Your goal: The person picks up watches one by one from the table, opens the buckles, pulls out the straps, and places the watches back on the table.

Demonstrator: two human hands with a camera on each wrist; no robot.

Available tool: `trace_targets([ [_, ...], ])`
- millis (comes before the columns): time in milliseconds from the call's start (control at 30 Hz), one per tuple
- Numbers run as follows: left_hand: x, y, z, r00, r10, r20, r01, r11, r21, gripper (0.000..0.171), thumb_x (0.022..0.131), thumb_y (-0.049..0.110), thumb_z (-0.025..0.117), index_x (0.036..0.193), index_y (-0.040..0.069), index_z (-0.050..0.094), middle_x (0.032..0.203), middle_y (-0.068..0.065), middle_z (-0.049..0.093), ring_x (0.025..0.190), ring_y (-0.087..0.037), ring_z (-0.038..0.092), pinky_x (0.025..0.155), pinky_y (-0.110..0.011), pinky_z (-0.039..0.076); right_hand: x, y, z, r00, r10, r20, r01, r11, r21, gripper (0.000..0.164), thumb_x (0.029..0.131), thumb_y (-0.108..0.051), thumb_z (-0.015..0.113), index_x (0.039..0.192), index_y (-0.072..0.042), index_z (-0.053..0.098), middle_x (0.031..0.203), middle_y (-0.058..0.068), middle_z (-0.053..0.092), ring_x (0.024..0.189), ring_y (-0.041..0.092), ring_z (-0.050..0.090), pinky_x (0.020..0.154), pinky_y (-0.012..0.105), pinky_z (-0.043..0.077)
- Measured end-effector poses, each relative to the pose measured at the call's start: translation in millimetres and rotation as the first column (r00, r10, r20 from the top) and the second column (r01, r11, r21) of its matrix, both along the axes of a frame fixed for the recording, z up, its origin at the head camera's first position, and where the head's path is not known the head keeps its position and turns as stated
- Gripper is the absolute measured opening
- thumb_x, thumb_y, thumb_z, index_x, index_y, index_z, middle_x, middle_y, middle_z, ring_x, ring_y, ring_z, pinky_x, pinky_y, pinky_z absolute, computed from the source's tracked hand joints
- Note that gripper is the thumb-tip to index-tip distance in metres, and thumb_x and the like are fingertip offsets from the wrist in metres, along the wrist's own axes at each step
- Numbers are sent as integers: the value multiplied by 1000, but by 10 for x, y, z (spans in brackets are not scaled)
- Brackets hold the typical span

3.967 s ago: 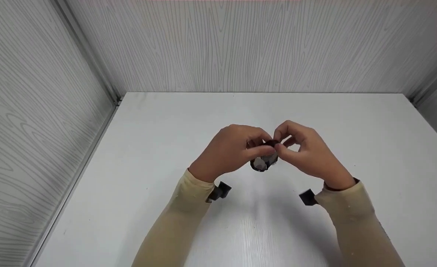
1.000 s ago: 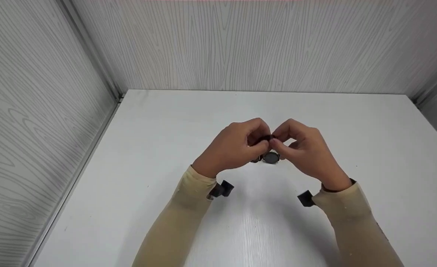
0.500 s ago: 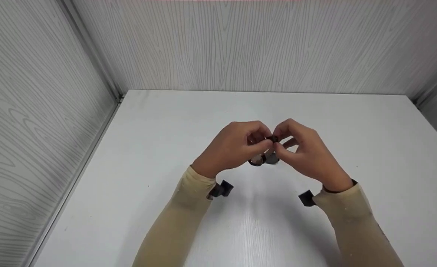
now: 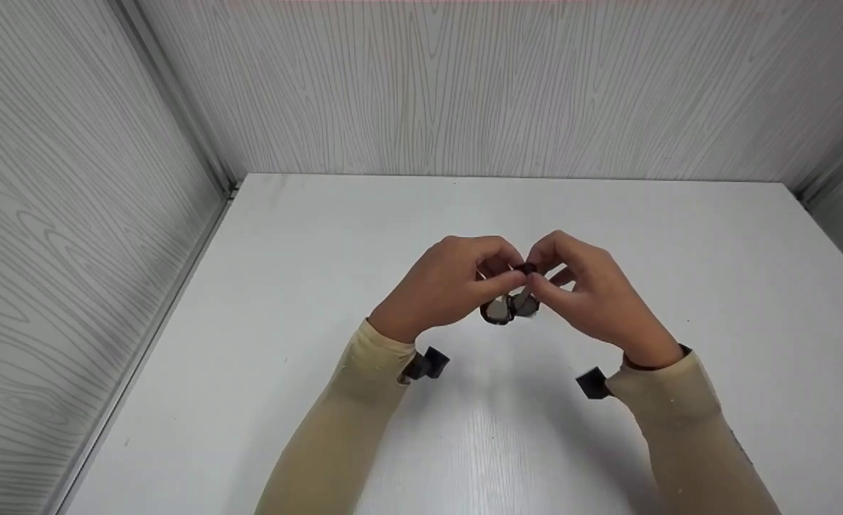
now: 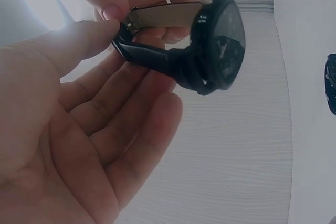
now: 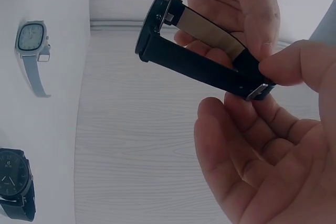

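My left hand (image 4: 450,286) and right hand (image 4: 586,290) meet over the middle of the table. Between their fingertips they pinch the strap of one black wristwatch (image 5: 149,59). That strap has a tan lining (image 6: 212,32) and a metal buckle (image 6: 257,92), at which my right thumb presses. In the left wrist view, the left thumb lies on the strap by the buckle. The round black case (image 5: 220,45) hangs away from the fingers. From above, dark-rimmed round parts (image 4: 496,312) show below the hands; whose they are, I cannot tell.
In the right wrist view, a pale square-faced watch (image 6: 32,51) and a black watch (image 6: 14,179) lie on the white table (image 4: 321,229). A black watch (image 5: 331,82) is cut off at the left wrist view's edge. Pale wood-grain walls (image 4: 421,93) stand behind and beside the table.
Both hands stay in nearly the same place on the strap. Since one second ago the fingertips have parted slightly, and more of the round parts below them shows.
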State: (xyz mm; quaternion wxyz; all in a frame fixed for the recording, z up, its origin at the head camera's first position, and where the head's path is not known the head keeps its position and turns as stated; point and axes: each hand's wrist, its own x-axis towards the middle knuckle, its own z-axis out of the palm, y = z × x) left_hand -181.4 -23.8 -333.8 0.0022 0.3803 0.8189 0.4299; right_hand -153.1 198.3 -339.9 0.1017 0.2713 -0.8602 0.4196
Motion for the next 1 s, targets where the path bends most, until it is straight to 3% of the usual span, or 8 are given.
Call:
trace_targets([
  [200, -3, -23, 0, 1000, -7, 11, 7, 1000, 3, 19, 103, 28, 66, 113, 14, 73, 95, 8, 74, 84, 0, 66, 77, -25, 54, 0, 11, 3, 1000, 3, 26, -3, 1000, -25, 4, 100, -11, 69, 103, -9, 67, 95, -6, 69, 89, 13, 67, 76, 29, 54],
  [467, 2, -4, 9, 997, -49, 63, 42, 994, 102, 12, 102, 19, 67, 110, 12, 71, 101, 6, 73, 88, -8, 69, 79, -28, 57, 28, 8, 28, 996, 20, 88, -9, 992, -123, 8, 99, -11, 70, 105, -6, 67, 94, 0, 69, 87, 17, 66, 69, 24, 52],
  [733, -16, 23, -25, 997, -49, 57, 39, 986, 160, 9, 99, 12, 65, 107, 12, 67, 101, 5, 70, 87, -9, 68, 83, -25, 56, 36, -30, 11, 995, 21, 98, -3, 983, -185, 13, 99, -7, 70, 107, 1, 64, 96, 5, 68, 86, 18, 66, 73, 25, 55],
  [1000, -6, 26, -7, 994, 6, 112, -21, 991, 132, 12, 100, 20, 67, 112, 15, 69, 101, 9, 71, 90, -6, 69, 80, -27, 57, 17, -41, 5, 997, -22, 75, 32, 989, -148, 15, 100, -8, 67, 111, 1, 62, 100, 4, 68, 88, 23, 66, 76, 25, 56],
])
